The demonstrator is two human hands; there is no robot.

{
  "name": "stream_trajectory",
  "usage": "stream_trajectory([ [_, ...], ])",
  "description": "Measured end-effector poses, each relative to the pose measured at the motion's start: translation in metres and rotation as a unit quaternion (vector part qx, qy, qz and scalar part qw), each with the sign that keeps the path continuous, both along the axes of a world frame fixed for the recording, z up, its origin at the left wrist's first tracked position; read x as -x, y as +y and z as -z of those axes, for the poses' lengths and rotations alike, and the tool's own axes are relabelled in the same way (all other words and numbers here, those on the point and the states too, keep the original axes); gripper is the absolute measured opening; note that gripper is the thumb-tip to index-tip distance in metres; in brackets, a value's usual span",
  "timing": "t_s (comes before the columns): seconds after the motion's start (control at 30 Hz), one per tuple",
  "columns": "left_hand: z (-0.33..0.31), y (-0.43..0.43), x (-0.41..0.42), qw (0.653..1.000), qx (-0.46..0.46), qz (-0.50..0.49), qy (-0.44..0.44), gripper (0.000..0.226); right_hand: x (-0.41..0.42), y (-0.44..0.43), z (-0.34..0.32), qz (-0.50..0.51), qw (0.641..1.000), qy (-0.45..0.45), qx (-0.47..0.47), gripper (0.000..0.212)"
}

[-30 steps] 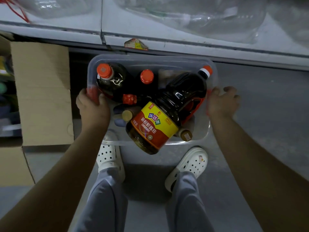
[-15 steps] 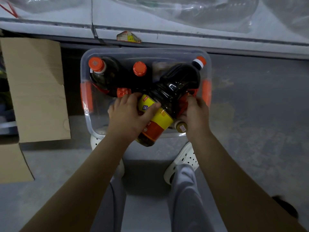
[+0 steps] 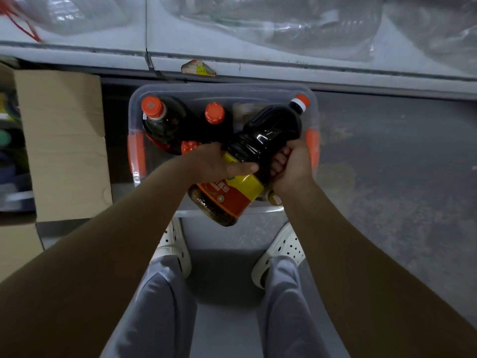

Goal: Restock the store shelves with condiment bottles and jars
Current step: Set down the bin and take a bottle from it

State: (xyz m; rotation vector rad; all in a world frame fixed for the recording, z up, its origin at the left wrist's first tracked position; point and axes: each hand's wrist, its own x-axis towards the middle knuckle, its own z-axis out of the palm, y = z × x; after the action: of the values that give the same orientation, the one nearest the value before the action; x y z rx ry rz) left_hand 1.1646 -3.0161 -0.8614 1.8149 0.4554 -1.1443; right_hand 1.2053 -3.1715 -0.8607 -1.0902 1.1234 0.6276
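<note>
Head view: the big dark sauce bottle (image 3: 263, 140) lies slanted across the clear bin (image 3: 222, 87) at centre frame. Its long axis runs diagonally, with the orange cap (image 3: 299, 102) pointing to the upper right and the base hanging over the bin's near rim. The left grip (image 3: 219, 164) is clamped on the yellow label, thumb lying across it. The right grip (image 3: 291, 166) is curled tight round the bottle's right side. Both forearms reach up from the lower corners.
</note>
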Motion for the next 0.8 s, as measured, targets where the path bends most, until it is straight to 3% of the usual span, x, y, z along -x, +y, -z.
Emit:
stream_trajectory([
  [0.23, -0.038, 0.0, 0.016, 0.991, 0.053, -0.056, -0.107, 0.084, -0.016, -0.001, -0.059, -0.086, 0.992, -0.094, 0.0, 0.04],
  [0.4, -0.131, -0.003, 0.026, 0.978, 0.08, -0.137, -0.133, 0.041, -0.026, 0.006, -0.152, -0.134, 0.982, -0.136, 0.009, 0.037],
  [0.53, -0.241, -0.002, 0.04, 0.972, 0.078, -0.16, -0.153, 0.069, -0.014, 0.012, -0.261, -0.15, 0.974, -0.17, -0.013, 0.036],
  [0.7, -0.418, 0.005, 0.065, 0.962, 0.094, -0.191, -0.171, 0.068, 0.006, 0.018, -0.433, -0.17, 0.955, -0.238, -0.056, 0.018],
  [0.8, -0.486, 0.011, 0.083, 0.954, 0.08, -0.208, -0.2, 0.088, 0.019, 0.023, -0.508, -0.199, 0.935, -0.289, -0.059, 0.016],
])
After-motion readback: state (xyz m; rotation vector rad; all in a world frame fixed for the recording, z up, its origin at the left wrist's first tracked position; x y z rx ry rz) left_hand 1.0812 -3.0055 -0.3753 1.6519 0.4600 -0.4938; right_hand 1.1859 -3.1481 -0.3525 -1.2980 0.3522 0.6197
